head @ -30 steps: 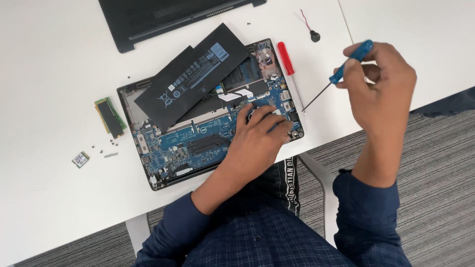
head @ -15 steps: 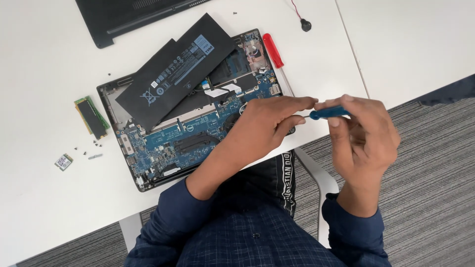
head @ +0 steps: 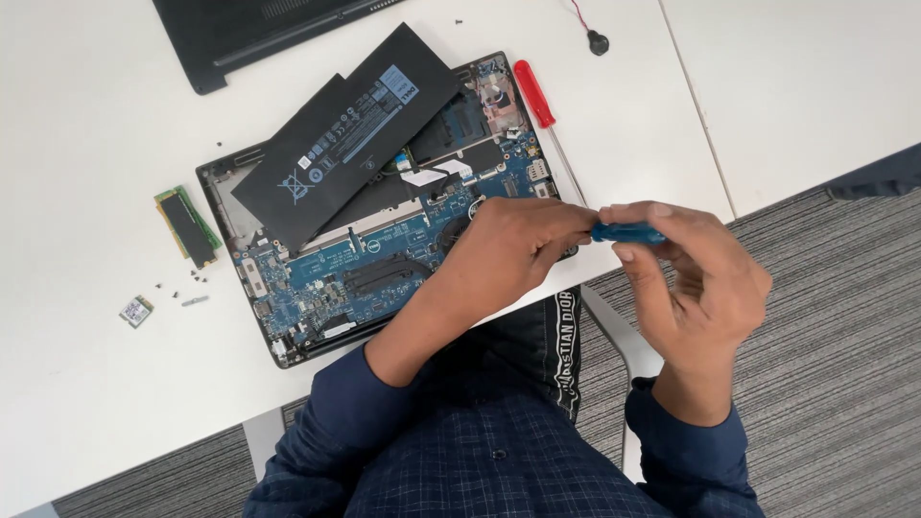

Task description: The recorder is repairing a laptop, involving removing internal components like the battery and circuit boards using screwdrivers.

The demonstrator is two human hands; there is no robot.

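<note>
My right hand [head: 705, 283] grips the blue handle of a small screwdriver [head: 628, 233] just off the table's front edge. The fingers of my left hand [head: 508, 251] pinch its front end, so the shaft is hidden. My left hand lies over the right front corner of an opened laptop base [head: 317, 278] with a blue circuit board. A loose black battery [head: 355, 129] lies slanted across the base's far half.
A red-handled screwdriver [head: 533, 91] lies right of the laptop. A memory module [head: 187, 223], a small card [head: 136, 310] and tiny screws [head: 187, 288] sit at the left. A black cover [head: 259, 29] and a wired coin cell [head: 597, 40] lie at the back. Grey carpet [head: 844, 384] is below.
My right hand brought the blue screwdriver down from a raised spot at the right to the table's edge. My left hand left the circuit board and closed on the screwdriver's front end.
</note>
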